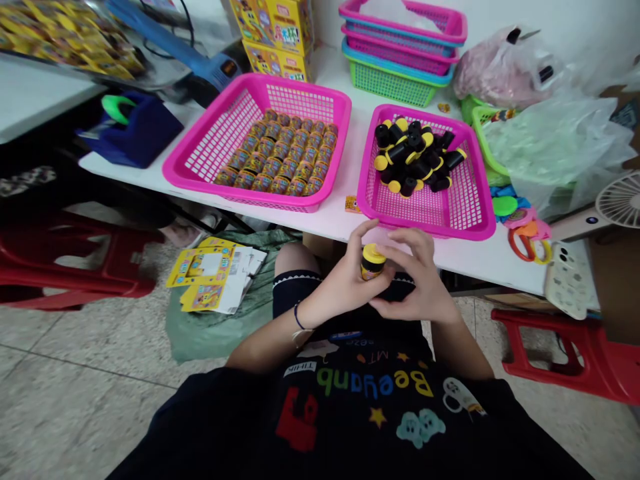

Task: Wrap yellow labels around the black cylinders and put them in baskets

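In front of my lap, just off the table's edge, is a small black canister (pixel 373 261) with a yellow cap and a printed yellow label. My left hand (pixel 350 273) grips it upright between thumb and fingers. From the other side my right hand (pixel 417 277) curls around it, a fingertip at the cap and the thumb lower down. Part of the canister is hidden by the fingers. Beyond my hands, a pink basket (pixel 369 200) holds a loose heap of plain black canisters (pixel 415 157) with yellow caps. A larger pink basket (pixel 187 175) holds rows of labelled canisters (pixel 280 160).
A blue tape dispenser (pixel 145 130) stands at the table's left end. Stacked baskets (pixel 400 50) and yellow boxes (pixel 280 40) are at the back. Scissors (pixel 525 247) and a phone (pixel 570 280) lie at right. Red stools (pixel 565 347) flank me; printed cards (pixel 215 277) lie low at left.
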`<state>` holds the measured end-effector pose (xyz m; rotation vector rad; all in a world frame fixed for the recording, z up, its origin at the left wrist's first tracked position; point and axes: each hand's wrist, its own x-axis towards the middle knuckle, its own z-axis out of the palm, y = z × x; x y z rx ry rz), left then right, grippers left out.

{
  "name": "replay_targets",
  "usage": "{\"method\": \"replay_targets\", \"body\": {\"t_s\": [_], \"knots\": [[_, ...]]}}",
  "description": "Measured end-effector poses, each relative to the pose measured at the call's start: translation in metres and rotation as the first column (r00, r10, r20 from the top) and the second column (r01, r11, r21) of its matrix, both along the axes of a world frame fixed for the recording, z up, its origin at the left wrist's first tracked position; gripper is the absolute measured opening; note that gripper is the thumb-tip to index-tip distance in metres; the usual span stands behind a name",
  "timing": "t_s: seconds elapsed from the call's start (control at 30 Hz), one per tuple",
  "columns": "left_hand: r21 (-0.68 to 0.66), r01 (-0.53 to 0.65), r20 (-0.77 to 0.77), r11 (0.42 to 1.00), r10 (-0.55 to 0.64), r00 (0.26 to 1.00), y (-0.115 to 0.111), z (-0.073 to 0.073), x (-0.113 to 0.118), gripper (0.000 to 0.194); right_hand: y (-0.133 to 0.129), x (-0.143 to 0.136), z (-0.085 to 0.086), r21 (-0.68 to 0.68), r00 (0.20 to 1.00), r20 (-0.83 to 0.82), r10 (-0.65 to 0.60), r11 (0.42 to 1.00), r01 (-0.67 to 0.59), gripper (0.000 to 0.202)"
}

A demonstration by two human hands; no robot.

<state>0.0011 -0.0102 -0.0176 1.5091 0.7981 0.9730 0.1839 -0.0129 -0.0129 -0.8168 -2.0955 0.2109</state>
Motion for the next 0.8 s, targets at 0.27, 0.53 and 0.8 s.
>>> {"method": "replay_targets", "body": {"t_s": [0.27,0.53,0.8], "knots": [[0.516,0.054,-0.472,0.855,0.231,0.851,0.006,-0.005,-0.015,0.087,-0.002,-0.004,0.005,-0.65,0.904,-0.417,-0.094,0.726,-0.225,0.031],[0.536,0.107,-0.583,0.837,0.276,0.764,0.004,-0.007,-0.016,0.083,-0.001,-0.004,0.0,-0.691,0.87,-0.457,-0.185,0.69,-0.217,0.03],[0.412,0.049,-0.604,0.91,0.233,0.762,0.01,-0.006,-0.018,0.086,0.008,-0.008,-0.006,-0.48,0.962,-0.255,-0.096,0.876,-0.04,0.029]]}}
